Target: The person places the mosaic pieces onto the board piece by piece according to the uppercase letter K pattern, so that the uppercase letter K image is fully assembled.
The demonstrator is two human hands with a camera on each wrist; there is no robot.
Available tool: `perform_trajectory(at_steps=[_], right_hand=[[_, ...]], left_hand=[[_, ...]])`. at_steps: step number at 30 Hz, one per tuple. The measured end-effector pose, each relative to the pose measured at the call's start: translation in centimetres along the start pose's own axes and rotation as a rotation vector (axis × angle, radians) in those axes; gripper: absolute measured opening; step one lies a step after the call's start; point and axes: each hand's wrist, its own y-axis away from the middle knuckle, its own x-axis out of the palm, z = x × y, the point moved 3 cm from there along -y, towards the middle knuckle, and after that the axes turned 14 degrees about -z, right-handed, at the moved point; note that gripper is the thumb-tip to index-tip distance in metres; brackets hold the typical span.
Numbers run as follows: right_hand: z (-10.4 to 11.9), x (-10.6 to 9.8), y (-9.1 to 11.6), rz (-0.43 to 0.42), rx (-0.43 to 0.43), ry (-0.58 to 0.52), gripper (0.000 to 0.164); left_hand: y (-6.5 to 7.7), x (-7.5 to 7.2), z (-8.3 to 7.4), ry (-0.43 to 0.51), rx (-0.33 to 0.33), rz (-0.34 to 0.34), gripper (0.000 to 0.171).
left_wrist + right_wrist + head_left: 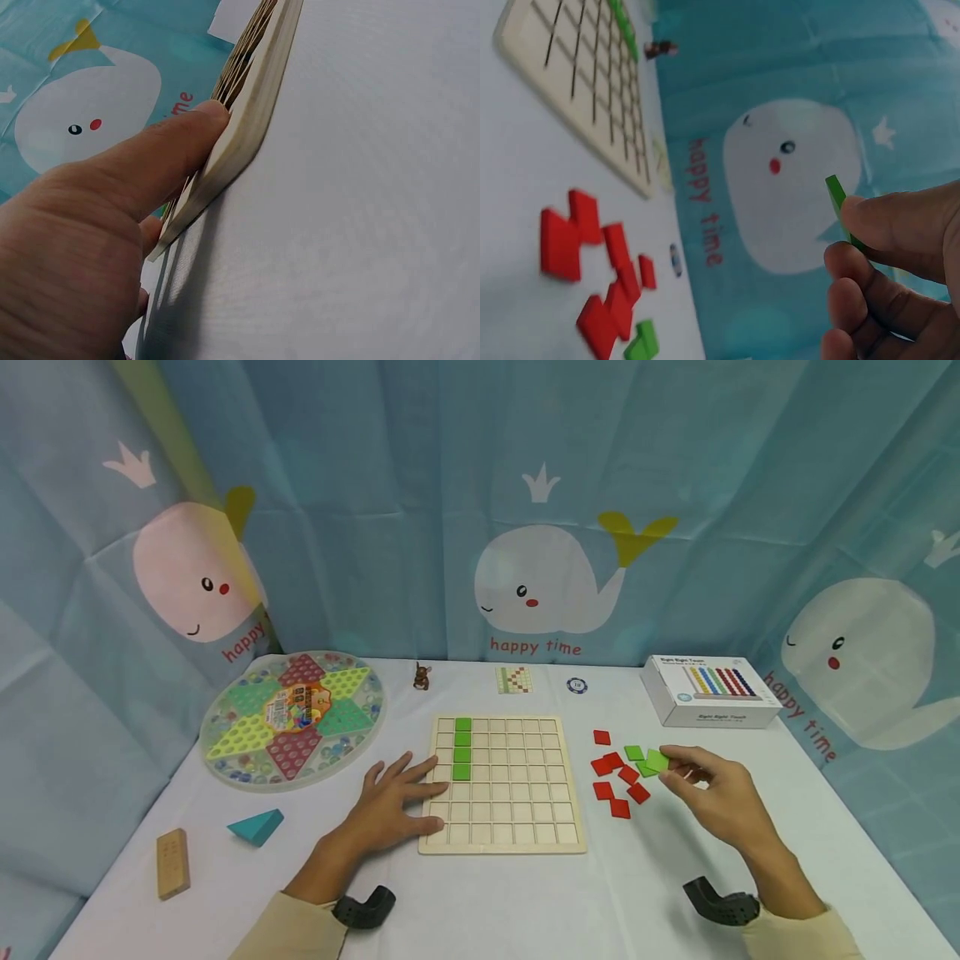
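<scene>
A square wooden grid board lies on the table, with several green tiles in its second column from the left, starting at the far row. My left hand spreads its fingers over the board's left edge; in the left wrist view the thumb rests on the rim. Between thumb and fingertips my right hand pinches a green square tile, held above the table. Below and beside it lie two loose green tiles and several scattered red tiles, right of the board.
A round Chinese checkers board lies at the left, near a teal wedge and a wooden block. Along the back stand a small brown figurine, a pattern card, a poker chip and a white box.
</scene>
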Motion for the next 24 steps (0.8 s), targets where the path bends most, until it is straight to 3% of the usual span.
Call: perform_trajectory(at_steps=[12, 24], right_hand=[[4.7, 1.5, -0.7, 0.017, -0.048, -0.104, 0.030], [8.5, 6.8, -0.8, 0.126, -0.080, -0.286, 0.031]], left_hand=[[0.0, 0.2, 0.1, 0.007, 0.019, -0.021, 0.056], [0.0, 0.1, 0.1, -0.009, -0.011, 0.010, 0.056]])
